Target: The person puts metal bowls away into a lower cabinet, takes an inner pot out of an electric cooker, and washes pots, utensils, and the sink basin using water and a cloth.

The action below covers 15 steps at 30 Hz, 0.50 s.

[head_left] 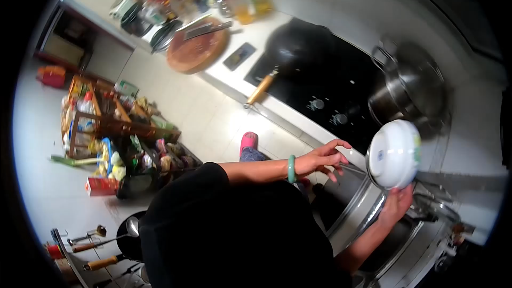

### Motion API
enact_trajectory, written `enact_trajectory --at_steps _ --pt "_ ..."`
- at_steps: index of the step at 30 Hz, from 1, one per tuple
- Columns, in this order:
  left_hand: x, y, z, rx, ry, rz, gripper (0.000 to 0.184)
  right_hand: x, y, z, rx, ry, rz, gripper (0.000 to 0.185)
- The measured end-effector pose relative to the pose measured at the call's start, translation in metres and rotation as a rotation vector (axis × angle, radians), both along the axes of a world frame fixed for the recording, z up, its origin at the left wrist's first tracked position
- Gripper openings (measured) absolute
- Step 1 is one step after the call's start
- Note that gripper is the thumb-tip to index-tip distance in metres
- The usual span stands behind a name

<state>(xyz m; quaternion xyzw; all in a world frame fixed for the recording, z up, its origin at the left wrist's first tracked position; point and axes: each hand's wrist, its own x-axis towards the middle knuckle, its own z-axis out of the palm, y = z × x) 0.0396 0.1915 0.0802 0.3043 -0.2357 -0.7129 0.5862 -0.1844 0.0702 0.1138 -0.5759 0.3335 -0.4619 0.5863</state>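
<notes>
A white bowl [397, 154] with a coloured print on its side is tilted, so its underside faces left. My right hand [396, 202] grips the bowl's lower edge, above the metal sink [341, 229]. My left hand [322, 160], with a green bangle on its wrist, reaches toward the bowl from the left. Its fingers are spread and hold nothing, and a small gap separates them from the bowl. The inside of the bowl is turned away from view.
A black wok [298, 42] with a wooden handle sits on the black stove [341, 82]. Stacked steel pots [408, 88] stand at its right. A round chopping board [197, 50] with a cleaver [208, 30] and a phone [240, 56] lie left. A crowded wooden rack [109, 122] stands behind.
</notes>
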Motion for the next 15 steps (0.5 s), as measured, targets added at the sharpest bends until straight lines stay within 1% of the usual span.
enact_trajectory --at_steps 1,2,3,4,5,7,8,9,10,11,13,14,15 --pt "0.018 0.015 0.016 -0.042 0.110 -0.015 0.077 0.020 0.015 0.006 -0.123 0.189 0.107 0.021" --pt "0.036 0.029 0.025 -0.077 0.131 0.020 0.083 0.040 0.029 0.011 -0.269 0.359 0.205 0.017" --pt "0.054 0.046 0.031 -0.109 0.152 0.055 0.089 0.065 0.047 0.018 -0.468 0.557 0.314 0.013" --pt "0.073 0.063 0.033 -0.110 0.091 0.122 0.095 0.095 0.063 0.014 -0.660 0.557 0.362 0.011" --pt "0.094 0.082 0.036 -0.060 0.088 0.217 0.095 0.128 0.079 0.011 -0.860 0.552 0.403 0.010" --pt "0.134 0.121 0.033 0.047 -0.181 0.437 0.094 0.189 0.115 0.018 -0.930 0.626 0.648 0.014" --pt "0.156 0.140 0.016 0.076 -0.236 0.521 0.095 0.220 0.131 0.015 -0.991 0.614 0.694 0.012" --pt "0.177 0.163 0.021 0.116 -0.169 0.579 0.092 0.251 0.145 0.008 -1.048 0.597 0.743 0.011" --pt "0.199 0.182 0.006 0.128 -0.153 0.643 0.091 0.278 0.151 -0.010 -1.109 0.458 0.817 0.019" --pt "0.222 0.201 -0.010 0.138 -0.132 0.707 0.091 0.303 0.163 -0.019 -1.132 0.456 0.849 0.019" --pt "0.266 0.243 -0.014 0.097 -0.191 0.876 0.091 0.351 0.193 -0.027 -0.856 0.309 0.488 0.041" --pt "0.289 0.262 -0.012 0.072 -0.210 0.918 0.091 0.380 0.205 -0.031 -0.601 0.203 0.480 0.068" --pt "0.315 0.284 -0.010 -0.005 -0.321 0.946 0.093 0.412 0.222 -0.021 -0.393 0.216 0.515 0.074"
